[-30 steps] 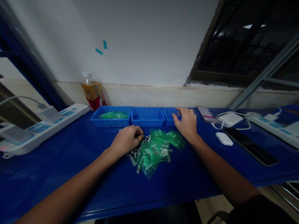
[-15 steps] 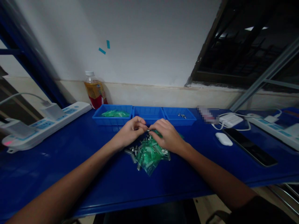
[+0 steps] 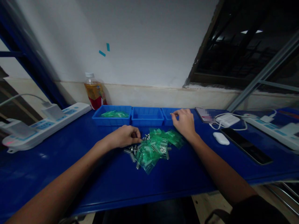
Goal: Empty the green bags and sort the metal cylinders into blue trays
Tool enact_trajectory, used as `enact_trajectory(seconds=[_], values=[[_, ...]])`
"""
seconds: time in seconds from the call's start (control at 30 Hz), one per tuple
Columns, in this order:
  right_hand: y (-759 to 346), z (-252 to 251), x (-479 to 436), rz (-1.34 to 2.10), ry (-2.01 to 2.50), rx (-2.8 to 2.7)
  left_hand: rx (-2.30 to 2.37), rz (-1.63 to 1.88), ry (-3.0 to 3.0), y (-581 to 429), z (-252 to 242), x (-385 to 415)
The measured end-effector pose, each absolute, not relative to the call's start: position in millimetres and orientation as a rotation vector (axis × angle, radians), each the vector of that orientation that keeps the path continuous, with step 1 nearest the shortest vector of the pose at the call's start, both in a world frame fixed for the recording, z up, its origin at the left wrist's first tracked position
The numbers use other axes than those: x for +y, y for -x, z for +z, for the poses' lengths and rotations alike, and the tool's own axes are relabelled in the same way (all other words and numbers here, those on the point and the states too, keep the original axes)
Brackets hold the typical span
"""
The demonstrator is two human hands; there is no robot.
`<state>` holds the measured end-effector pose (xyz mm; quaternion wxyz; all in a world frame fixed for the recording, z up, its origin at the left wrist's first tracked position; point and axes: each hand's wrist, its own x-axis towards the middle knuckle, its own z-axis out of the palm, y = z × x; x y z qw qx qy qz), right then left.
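Hand (right) (image 3: 185,122) half-curled over blue bin (image 3: 166,121), grip unclear

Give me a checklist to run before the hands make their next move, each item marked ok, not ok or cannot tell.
1. Right hand at the right blue bin: ok.
2. Contents of that bin in plain sight: not ok, the hand hides much of it.
3. Left hand beside the loose metal pieces: ok.
4. Left hand's grip on any piece: cannot tell, its curled fingers hide the inside.
5. Left blue bin holding green packets: ok.
6. Dark phone apart from the right hand: ok.
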<state>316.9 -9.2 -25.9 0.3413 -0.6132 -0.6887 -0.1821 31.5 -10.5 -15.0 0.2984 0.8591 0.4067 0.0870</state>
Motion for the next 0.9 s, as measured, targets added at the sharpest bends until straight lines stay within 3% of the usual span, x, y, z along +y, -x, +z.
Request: enact_trajectory(seconds=[0.13, 0.53, 0.9], values=[[-319.3, -30.1, -6.3, -0.408, 1.648, -1.697, 1.130, 0.331, -2.463, -35.0, -17.6, -12.5], [-252.2, -18.0, -42.6, -0.204, 1.123, -2.052, 1.213, 0.490, -2.577, -36.3, -24.9, -8.0], [-240.7, -21.2, -50.1, -0.195, 1.068, -2.152, 1.088, 0.415, -2.605, -25.7, -23.6, -8.1]])
